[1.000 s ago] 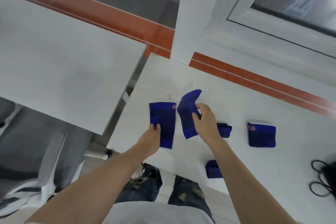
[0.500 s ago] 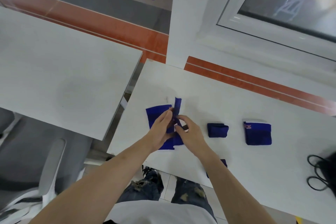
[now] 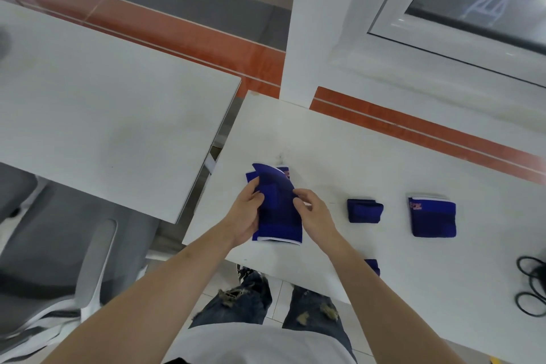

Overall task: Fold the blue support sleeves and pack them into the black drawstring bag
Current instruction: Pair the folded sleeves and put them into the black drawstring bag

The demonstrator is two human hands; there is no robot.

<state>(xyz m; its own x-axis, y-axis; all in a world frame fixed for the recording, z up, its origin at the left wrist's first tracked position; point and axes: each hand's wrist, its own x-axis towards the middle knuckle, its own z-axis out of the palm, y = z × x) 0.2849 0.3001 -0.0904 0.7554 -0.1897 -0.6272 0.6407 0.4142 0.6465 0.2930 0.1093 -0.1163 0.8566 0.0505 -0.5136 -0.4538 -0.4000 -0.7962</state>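
Note:
Near the left end of the white table [image 3: 339, 156], both hands hold a blue support sleeve [image 3: 279, 210] over another flat blue sleeve [image 3: 283, 171] whose top edge shows behind it. My left hand [image 3: 246, 216] grips the held sleeve's left edge and my right hand [image 3: 313, 211] pinches its right edge. A small folded sleeve [image 3: 365, 210] lies to the right, and a larger folded one [image 3: 432, 216] beyond it. Another folded sleeve [image 3: 373, 266] peeks out from behind my right forearm. The black drawstring bag's cords [image 3: 530, 287] loop at the right edge; the bag itself is out of view.
A second white table [image 3: 103, 115] stands to the left across a narrow gap. A grey office chair [image 3: 59, 260] sits below it. A white window frame and wall with orange stripes run along the table's far side.
The curved sleeve, first lifted by my right hand alone, has been brought over the flat sleeve and both hands now hold it spread out. The view has shifted slightly.

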